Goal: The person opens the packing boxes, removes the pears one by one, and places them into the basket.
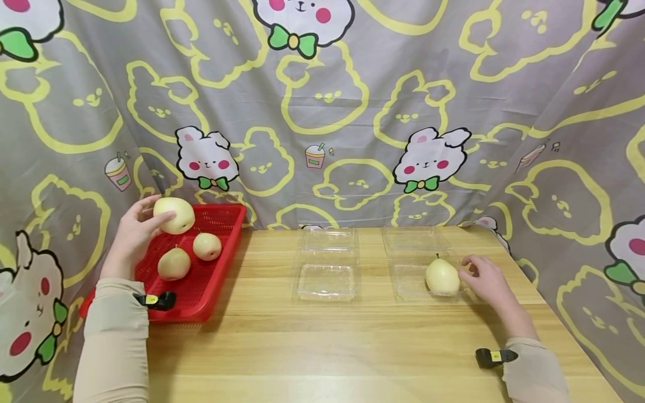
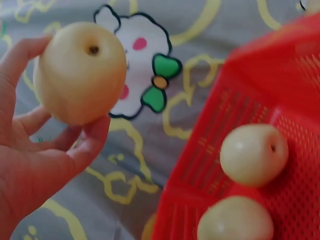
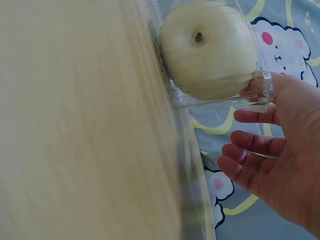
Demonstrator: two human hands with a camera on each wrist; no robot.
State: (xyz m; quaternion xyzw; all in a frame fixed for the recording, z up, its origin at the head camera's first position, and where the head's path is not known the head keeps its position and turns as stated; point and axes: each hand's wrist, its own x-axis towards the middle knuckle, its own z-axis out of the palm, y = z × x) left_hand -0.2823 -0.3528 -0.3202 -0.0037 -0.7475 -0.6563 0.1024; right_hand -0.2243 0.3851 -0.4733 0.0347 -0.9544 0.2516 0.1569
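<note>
My left hand [image 1: 132, 230] grips a pale yellow pear [image 1: 174, 216] above the red basket [image 1: 225, 266]; the left wrist view shows thumb and fingers around this pear [image 2: 80, 75]. Two more pears, one nearer [image 1: 173, 265] and one farther [image 1: 207, 247], lie in the basket. On the right, a pear [image 1: 442, 279] with its stem up sits in the front part of a clear plastic clamshell box [image 1: 405, 282]. My right hand [image 1: 487, 280] is at the box's right side, fingers loosely bent, the thumb close to its wall; whether it touches is unclear.
A second clear clamshell box [image 1: 326, 280] lies lid-open in the middle of the wooden table [image 1: 312, 347]. Patterned grey curtains [image 1: 347, 112] hang behind the table and along both sides. Black wrist cameras are strapped to both forearms.
</note>
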